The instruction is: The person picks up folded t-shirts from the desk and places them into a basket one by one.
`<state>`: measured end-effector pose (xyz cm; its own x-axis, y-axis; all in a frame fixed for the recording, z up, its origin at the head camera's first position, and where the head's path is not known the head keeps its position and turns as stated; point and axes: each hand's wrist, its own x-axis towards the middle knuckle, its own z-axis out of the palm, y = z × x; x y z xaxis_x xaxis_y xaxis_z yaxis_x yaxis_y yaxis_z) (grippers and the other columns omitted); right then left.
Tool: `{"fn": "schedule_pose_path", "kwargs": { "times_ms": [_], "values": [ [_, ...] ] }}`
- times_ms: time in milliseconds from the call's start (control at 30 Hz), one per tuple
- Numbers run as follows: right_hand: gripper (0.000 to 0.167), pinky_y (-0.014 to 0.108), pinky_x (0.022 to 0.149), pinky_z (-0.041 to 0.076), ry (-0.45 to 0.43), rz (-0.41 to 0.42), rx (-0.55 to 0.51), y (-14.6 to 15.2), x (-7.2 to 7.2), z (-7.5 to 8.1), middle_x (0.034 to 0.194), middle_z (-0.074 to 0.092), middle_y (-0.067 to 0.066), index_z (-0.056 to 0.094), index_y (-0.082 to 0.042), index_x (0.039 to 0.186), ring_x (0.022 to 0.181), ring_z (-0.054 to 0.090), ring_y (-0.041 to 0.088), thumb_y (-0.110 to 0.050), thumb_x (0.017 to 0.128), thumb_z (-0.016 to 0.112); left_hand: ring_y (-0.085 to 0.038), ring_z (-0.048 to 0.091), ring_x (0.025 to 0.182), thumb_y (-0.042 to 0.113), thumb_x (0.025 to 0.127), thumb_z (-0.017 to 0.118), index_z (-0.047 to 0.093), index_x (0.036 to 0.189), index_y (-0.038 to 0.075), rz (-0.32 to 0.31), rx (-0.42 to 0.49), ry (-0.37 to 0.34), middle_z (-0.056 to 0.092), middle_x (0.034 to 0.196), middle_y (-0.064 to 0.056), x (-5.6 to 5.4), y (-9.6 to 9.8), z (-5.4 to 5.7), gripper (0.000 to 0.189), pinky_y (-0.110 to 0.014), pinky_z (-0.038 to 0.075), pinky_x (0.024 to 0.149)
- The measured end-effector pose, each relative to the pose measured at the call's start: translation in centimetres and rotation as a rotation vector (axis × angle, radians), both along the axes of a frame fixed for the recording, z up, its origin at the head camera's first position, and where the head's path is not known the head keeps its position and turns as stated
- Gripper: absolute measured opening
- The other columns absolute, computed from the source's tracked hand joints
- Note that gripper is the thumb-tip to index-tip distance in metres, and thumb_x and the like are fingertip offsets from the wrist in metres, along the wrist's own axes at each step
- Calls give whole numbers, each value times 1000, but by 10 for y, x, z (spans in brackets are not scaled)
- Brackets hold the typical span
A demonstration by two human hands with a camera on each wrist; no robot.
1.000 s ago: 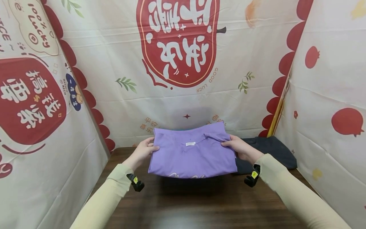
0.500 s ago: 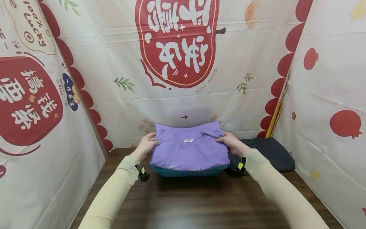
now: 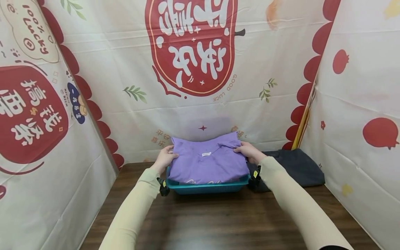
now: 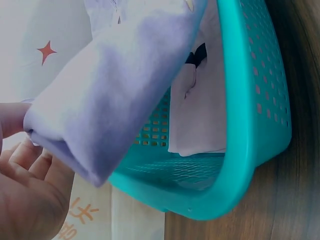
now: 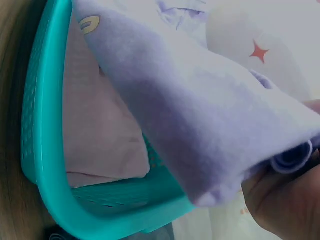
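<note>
A folded purple T-shirt (image 3: 207, 163) with a white neck label is held over a teal plastic basket (image 3: 206, 188). My left hand (image 3: 165, 158) pinches its left side, thumb on top and fingers beneath. At the opposite side, my right hand (image 3: 250, 152) pinches the shirt the same way. Both wrist views show the shirt's front edge above the basket's opening, tilted. Inside the basket lies a folded pale pinkish garment (image 4: 200, 110), with a small dark patch near it. The shirt hides most of the basket's inside in the head view.
A folded dark garment (image 3: 293, 166) lies on the wooden table (image 3: 206, 222), right of the basket. Behind stands a printed cloth backdrop (image 3: 203, 114), with further printed cloth along the left and right sides.
Both hands have moved inward and lowered the purple T-shirt toward the basket. The basket's front, hidden a second ago, is now in view below the shirt.
</note>
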<state>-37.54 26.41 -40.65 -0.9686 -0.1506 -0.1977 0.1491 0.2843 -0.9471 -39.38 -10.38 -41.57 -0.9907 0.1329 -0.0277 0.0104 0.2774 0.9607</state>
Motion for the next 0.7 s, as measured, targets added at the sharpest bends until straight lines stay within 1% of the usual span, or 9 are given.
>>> {"fn": "schedule_pose_path", "kwargs": {
  "times_ms": [67,133,200,300,400,533,600,700],
  "values": [
    [69,53,109,28,-17,-4,-4,1,-3,-2,154,19,29,12,5,152,138,26,43,-8,97,50,-39,51,122,0,92,59,33,146,-5,7,-2,9,52,133,-29,-1,2,-1,60,-49,43,99],
    [69,54,109,28,-26,-9,-3,2,-5,-5,154,18,29,11,4,153,138,25,43,-8,97,50,-39,50,123,0,92,59,34,146,-5,15,-16,22,52,133,-30,-2,4,-2,60,-50,41,101],
    [66,55,108,30,-29,-12,-2,1,-6,-8,153,21,28,15,4,153,137,27,43,-7,97,49,-40,50,123,0,92,59,35,146,-5,17,-34,28,52,133,-30,-2,7,-5,60,-51,40,102],
    [63,55,106,33,-21,-13,29,-1,-7,-15,151,24,29,19,6,151,135,30,44,-6,97,49,-40,50,123,1,92,60,36,146,-3,16,-74,25,52,132,-29,-1,10,-10,60,-51,42,100],
    [62,56,105,34,-23,-5,43,-5,-6,-23,150,25,30,20,6,151,134,31,45,-5,97,49,-40,52,121,3,92,60,36,146,-3,16,-122,30,53,131,-29,0,12,-16,59,-51,44,97],
    [65,57,105,33,-37,-7,63,-11,-7,-34,153,21,29,15,3,153,136,28,45,-5,97,48,-38,55,118,5,92,61,38,146,-1,31,-163,37,56,129,-27,3,15,-24,59,-50,47,94],
    [67,57,106,32,-42,-13,87,-14,-7,-38,154,17,29,12,2,153,137,25,45,-5,97,48,-38,55,117,6,92,62,38,146,-1,39,-178,40,56,129,-27,4,16,-27,59,-49,47,94],
    [69,58,104,34,-38,-15,120,-17,-8,-41,155,14,29,9,2,154,137,24,46,-6,96,48,-39,55,117,6,92,62,40,145,-2,51,-202,53,56,128,-27,3,17,-31,58,-49,47,94]
  ]
}}
